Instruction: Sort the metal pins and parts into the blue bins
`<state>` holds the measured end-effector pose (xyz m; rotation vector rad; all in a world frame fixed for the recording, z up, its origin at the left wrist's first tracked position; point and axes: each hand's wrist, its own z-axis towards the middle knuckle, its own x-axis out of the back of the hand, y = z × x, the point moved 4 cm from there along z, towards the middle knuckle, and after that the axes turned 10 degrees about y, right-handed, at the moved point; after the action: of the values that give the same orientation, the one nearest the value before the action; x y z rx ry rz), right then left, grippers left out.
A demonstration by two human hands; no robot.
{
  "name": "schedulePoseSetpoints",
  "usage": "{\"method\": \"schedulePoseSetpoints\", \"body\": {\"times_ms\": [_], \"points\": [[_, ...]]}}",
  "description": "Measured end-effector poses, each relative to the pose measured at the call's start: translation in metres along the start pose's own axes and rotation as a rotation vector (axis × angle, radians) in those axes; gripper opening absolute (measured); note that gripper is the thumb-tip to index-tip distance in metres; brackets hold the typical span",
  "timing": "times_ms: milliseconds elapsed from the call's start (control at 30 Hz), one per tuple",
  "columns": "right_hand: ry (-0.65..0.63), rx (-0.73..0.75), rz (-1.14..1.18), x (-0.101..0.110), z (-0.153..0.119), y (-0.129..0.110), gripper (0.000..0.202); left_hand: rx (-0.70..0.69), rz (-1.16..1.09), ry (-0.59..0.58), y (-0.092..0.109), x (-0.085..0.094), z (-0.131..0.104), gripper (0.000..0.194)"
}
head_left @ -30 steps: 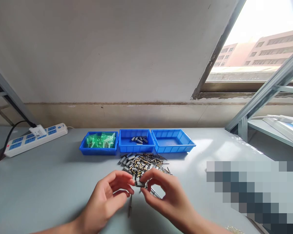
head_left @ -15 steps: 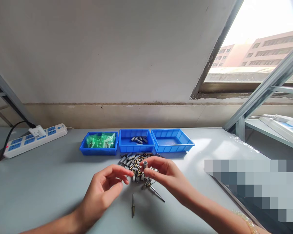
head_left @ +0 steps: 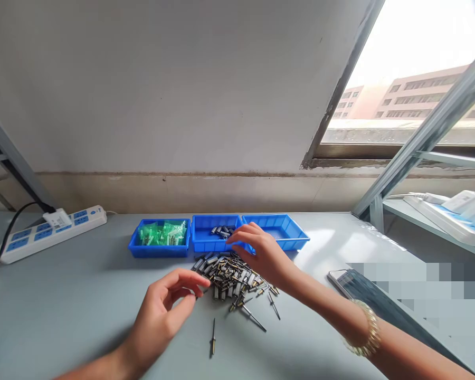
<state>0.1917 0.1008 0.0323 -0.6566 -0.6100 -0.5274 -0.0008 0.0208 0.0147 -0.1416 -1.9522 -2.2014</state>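
Observation:
My right hand (head_left: 261, 252) reaches over the front rim of the middle blue bin (head_left: 211, 246), fingers apart; the metal cylinder seen earlier is no longer between them. Inside that bin lie several short metal cylinders (head_left: 221, 230). My left hand (head_left: 174, 301) hovers at the left edge of a pile of rivets and metal cylinders (head_left: 231, 277), its thumb and fingers curved and apart, with nothing clear between them. One rivet (head_left: 213, 339) lies alone in front of the pile, and a longer one (head_left: 254, 319) points out from it toward the lower right.
The left blue bin (head_left: 160, 253) holds green plastic bags (head_left: 164, 233). Beside the middle bin stands the right blue bin (head_left: 296, 245). A power strip (head_left: 55, 232) lies at the far left, a phone (head_left: 342, 279) at the right. Metal shelf frames rise on both sides.
My right hand has moved up from the pile to the middle bin and let go of the metal cylinder. My left hand has barely moved. The view has shifted slightly.

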Motion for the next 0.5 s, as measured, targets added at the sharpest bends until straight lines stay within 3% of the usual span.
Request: {"method": "schedulePoseSetpoints", "body": {"times_ms": [167,500], "points": [[-0.281,-0.030,-0.088,0.004,-0.032,0.006,0.021,-0.032,0.042,0.017,-0.001,-0.001,-0.001,0.019],[-0.357,0.029,-0.320,0.003,-0.042,0.012,0.026,-0.093,0.111,0.005,0.002,-0.003,-0.002,0.018]]}}
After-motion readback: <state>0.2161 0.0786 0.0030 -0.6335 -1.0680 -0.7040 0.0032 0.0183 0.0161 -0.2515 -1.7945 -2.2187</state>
